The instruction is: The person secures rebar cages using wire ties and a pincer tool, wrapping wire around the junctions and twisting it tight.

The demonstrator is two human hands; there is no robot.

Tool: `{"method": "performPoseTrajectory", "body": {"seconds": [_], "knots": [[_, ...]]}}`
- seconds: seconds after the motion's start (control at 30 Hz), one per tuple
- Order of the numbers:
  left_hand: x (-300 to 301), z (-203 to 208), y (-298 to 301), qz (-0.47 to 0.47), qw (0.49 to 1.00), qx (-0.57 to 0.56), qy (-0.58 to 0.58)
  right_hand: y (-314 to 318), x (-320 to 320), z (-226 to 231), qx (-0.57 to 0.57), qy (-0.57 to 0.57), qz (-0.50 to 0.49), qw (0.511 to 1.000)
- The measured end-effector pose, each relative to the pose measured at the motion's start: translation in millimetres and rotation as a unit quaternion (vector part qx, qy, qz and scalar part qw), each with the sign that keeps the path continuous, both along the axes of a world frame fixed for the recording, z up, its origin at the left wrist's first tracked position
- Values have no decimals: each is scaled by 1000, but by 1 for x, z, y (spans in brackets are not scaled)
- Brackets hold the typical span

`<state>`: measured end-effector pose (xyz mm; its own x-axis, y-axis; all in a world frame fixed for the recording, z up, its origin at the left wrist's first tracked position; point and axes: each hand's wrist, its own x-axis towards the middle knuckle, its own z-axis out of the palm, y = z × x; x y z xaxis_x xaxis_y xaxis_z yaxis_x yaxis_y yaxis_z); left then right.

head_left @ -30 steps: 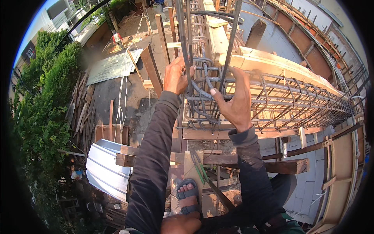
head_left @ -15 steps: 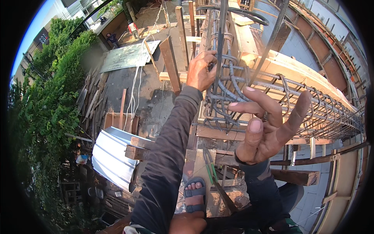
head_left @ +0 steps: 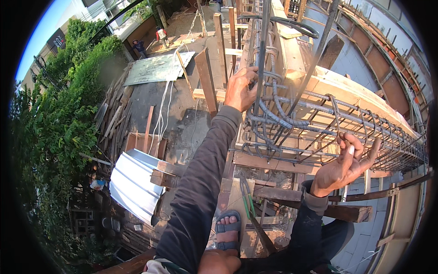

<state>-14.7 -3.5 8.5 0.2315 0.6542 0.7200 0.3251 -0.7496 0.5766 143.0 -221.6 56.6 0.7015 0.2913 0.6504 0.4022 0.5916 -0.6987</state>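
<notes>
My left hand (head_left: 241,89) is closed round an upright steel bar (head_left: 262,57) at the corner of a rebar cage (head_left: 365,125). Beside that hand, thick bent bars (head_left: 278,114) curve from the upright section into the horizontal one. My right hand (head_left: 343,170) is at the near side of the cage, palm partly up. Its fingers are partly curled and apart, the fingertips close to a stirrup (head_left: 334,109); nothing shows between them. A second bar (head_left: 315,55) slants up between my hands.
Wooden formwork (head_left: 351,89) runs behind the cage. My sandalled foot (head_left: 228,230) stands on a narrow plank beside a long green-handled tool (head_left: 247,201). Far below on the left are white corrugated sheets (head_left: 134,185), stacked timber, and people (head_left: 162,36). Coiled black cable (head_left: 292,23) lies ahead.
My right hand has moved right and down, from over the cage corner to its near side, its fingers curling more. My left hand stays at the upright bar. The view has shifted slightly.
</notes>
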Motion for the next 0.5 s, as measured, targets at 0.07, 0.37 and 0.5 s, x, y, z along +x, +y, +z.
{"method": "performPoseTrajectory", "body": {"seconds": [0.07,0.37,0.5], "knots": [[3,-3,0,1,1000,9,1,12,4,-13,-61,-100,47,992],[-3,11,-4,-27,997,-70,2,2,-19,-40,-172,-128,67,974],[-7,8,-6,-35,993,-113,-20,-4,-19,-43,-186,-107,50,976]]}}
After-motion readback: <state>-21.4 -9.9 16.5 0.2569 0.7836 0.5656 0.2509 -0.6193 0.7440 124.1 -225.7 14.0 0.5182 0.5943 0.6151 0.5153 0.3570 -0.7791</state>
